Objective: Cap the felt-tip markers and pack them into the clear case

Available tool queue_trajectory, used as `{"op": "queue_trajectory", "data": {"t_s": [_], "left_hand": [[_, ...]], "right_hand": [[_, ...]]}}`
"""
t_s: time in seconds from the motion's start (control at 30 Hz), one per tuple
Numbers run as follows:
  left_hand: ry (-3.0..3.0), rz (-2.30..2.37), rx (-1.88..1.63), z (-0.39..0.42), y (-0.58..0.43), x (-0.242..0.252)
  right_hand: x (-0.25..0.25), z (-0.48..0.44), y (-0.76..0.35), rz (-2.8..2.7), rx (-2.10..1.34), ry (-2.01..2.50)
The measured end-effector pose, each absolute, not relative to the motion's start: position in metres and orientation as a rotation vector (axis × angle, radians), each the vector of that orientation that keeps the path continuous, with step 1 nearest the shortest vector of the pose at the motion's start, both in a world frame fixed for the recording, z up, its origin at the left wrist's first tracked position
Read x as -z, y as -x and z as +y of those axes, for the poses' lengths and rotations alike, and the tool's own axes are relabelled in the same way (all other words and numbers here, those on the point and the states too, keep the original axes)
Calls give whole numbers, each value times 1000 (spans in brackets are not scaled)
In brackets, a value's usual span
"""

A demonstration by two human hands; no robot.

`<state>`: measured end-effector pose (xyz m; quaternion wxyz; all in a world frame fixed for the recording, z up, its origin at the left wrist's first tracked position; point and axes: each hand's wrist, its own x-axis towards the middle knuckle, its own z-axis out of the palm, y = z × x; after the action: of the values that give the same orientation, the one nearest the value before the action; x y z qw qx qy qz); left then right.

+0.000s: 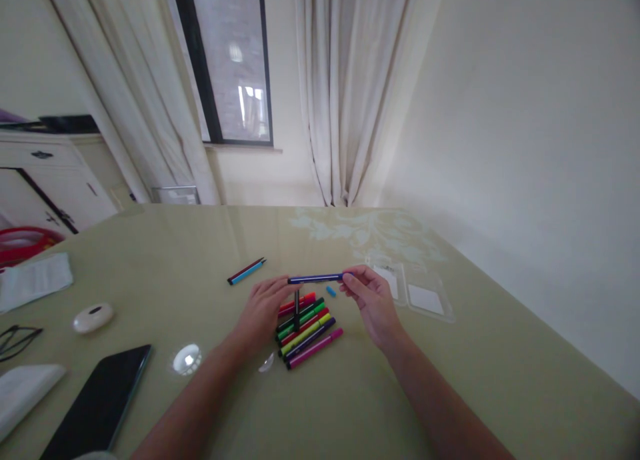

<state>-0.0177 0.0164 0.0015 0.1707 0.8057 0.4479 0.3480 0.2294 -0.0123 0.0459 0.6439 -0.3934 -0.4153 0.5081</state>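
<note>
A dark blue marker [316,279] is held level between my two hands above the table. My left hand [265,307] has its fingers closed at the marker's black left end. At the other end, my right hand [367,297] pinches the tip between thumb and fingers. Below them lies a row of several markers [310,331] in red, green, yellow, purple and pink, partly hidden by my left hand. A slim black piece [297,310] stands out across the row; whether it is held I cannot tell. A small light blue cap [331,291] lies between my hands.
Two uncapped markers [247,271], dark red and light blue, lie farther back. A clear plastic case [425,299] is at the right. On the left are a black tablet [100,403], a white rounded case [93,318], glasses [20,340] and a folded cloth [35,282].
</note>
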Motion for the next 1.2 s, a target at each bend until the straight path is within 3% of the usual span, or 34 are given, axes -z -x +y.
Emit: {"op": "queue_trajectory", "data": {"t_s": [0.13, 0.57, 0.73, 0.87, 1.03, 1.2], "left_hand": [[-2500, 1264, -705, 17, 19, 4], [-2111, 1357, -837, 26, 25, 0], [-2105, 1275, -773, 24, 21, -3], [-2135, 1587, -940, 32, 35, 2], [-2033, 2281, -779, 37, 66, 4], [-2088, 2309, -657, 34, 71, 2]], "right_hand": [[-43, -8, -235, -991, -1176, 952], [-22, -2, -235, -1400, -1245, 1143], [-17, 0, -238, -1681, -859, 1308], [-13, 1, -239, -1819, -486, 1377], [-8, 2, -238, -1984, -382, 1497], [-3, 6, -241, -1945, -332, 1612]]}}
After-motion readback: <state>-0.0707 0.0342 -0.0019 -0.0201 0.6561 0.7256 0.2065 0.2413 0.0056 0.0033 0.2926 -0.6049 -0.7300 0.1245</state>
